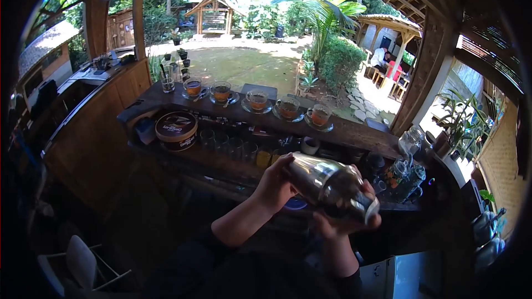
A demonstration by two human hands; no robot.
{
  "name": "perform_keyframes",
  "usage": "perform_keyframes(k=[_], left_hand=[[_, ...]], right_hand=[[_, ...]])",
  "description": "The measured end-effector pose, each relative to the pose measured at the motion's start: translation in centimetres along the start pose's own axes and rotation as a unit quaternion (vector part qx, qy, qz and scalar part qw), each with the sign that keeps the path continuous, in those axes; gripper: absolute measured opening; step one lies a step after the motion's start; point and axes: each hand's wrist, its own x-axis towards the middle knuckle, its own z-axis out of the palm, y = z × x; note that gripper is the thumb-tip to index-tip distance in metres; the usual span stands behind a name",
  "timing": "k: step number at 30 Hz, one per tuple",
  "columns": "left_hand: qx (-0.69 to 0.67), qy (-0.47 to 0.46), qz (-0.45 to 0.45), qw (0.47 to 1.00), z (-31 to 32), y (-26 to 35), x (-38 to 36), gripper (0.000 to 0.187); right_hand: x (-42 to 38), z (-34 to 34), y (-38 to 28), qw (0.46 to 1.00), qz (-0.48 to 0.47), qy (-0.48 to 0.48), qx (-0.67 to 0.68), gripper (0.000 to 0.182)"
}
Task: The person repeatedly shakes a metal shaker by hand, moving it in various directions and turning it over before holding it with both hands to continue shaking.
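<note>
A shiny metal cocktail shaker [317, 177] lies tilted almost on its side in the air, its narrow capped end toward the lower right. My left hand [277, 185] is wrapped round its wide base. At the cap end, my right hand [346, 210] grips the shaker, with fingers over the top and the palm below. Beyond it, several glass cups of amber drink on saucers stand in a row along the wooden counter [354, 135], among them a cup [257, 99] and another cup [320, 115] at the right end.
On the lower shelf are a round brown tub [176, 130] and several upside-down glasses [221, 144]. Glass jars [410, 141] and a dark patterned bundle [409, 180] stand at right. A glass with spoons [167, 80] is at the far left end. People [382, 61] sit outside.
</note>
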Motion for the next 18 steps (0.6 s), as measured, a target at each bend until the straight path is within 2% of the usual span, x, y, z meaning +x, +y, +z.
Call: perform_keyframes(k=[1,2,4,5,6,8,10,11,12,14,15,16,18], left_hand=[[0.05,-0.043,0.033,0.997,2.1,0.9,-1.5,0.042],[0.091,-0.064,0.04,0.993,3.6,1.7,-2.6,0.046],[0.107,-0.151,0.038,0.982,5.2,2.4,-4.4,0.047],[0.108,-0.15,0.037,0.982,4.6,2.3,-4.5,0.047],[0.098,-0.093,0.029,0.99,3.3,1.9,-4.4,0.045],[0.05,0.007,0.009,0.999,-0.5,0.8,-3.3,0.045],[0.027,0.06,-0.05,0.997,-3.1,1.4,-2.8,0.046],[0.024,0.057,-0.05,0.997,-2.4,1.6,-2.9,0.046],[0.039,0.037,-0.019,0.998,-1.0,2.0,-3.3,0.044],[0.051,0.023,0.013,0.998,1.5,2.7,-4.2,0.043],[0.057,-0.051,0.022,0.997,2.6,2.9,-4.6,0.042],[0.063,-0.124,0.03,0.99,3.4,2.9,-4.9,0.04],[0.054,-0.152,0.042,0.986,3.2,2.0,-5.0,0.041]], right_hand=[[1.3,0.1,-2.2,0.995,-0.086,-0.043,-0.034,0.086],[1.4,0.8,-3.8,0.995,-0.084,-0.041,-0.038,0.086],[0.5,2.4,-6.4,0.969,-0.04,-0.002,0.245,0.074],[-0.2,2.6,-6.1,0.971,-0.046,0.006,0.236,0.08],[3.3,4.7,-4.9,0.967,-0.25,-0.006,0.04,0.087],[-0.7,1.9,-2.2,0.995,-0.101,-0.026,0.004,0.095],[-3.1,2.1,-1.0,0.996,0.046,0.074,-0.024,0.096],[-2.8,2.1,-1.0,0.992,0.081,0.097,-0.031,0.094],[-2.1,2.1,-1.4,0.992,0.081,0.094,-0.032,0.094],[0.3,2.0,-3.6,0.995,-0.098,0.02,-0.022,0.091],[1.0,3.8,-5.8,0.996,-0.068,0.043,-0.044,0.079],[0.6,4.0,-5.6,0.996,-0.065,0.042,-0.044,0.079],[-0.4,4.2,-4.9,0.972,-0.106,0.005,0.208,0.059]])
